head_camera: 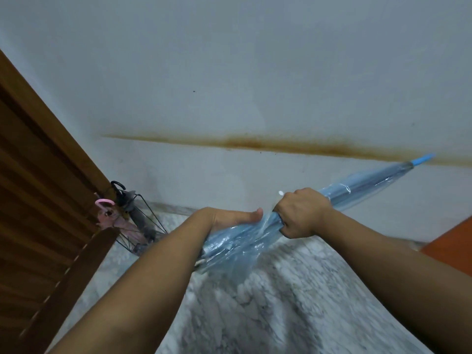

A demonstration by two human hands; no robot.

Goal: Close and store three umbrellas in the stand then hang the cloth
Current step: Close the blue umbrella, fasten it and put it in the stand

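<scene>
Gripping the blue umbrella (357,190) in a fist, right hand (301,213); left hand (235,217) clasps its loose canopy.

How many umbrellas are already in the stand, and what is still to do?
Done: two closed umbrellas, pink-handled and black-handled, stand in the wire stand. In hand: the clear blue umbrella, gripped by the right hand, with the left hand on its folds. Left: store it, then hang the cloth, which is not in view.

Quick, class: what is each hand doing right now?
Left hand: grips the blue umbrella near its loose canopy end.
Right hand: fist wrapped round the umbrella's middle.
</scene>
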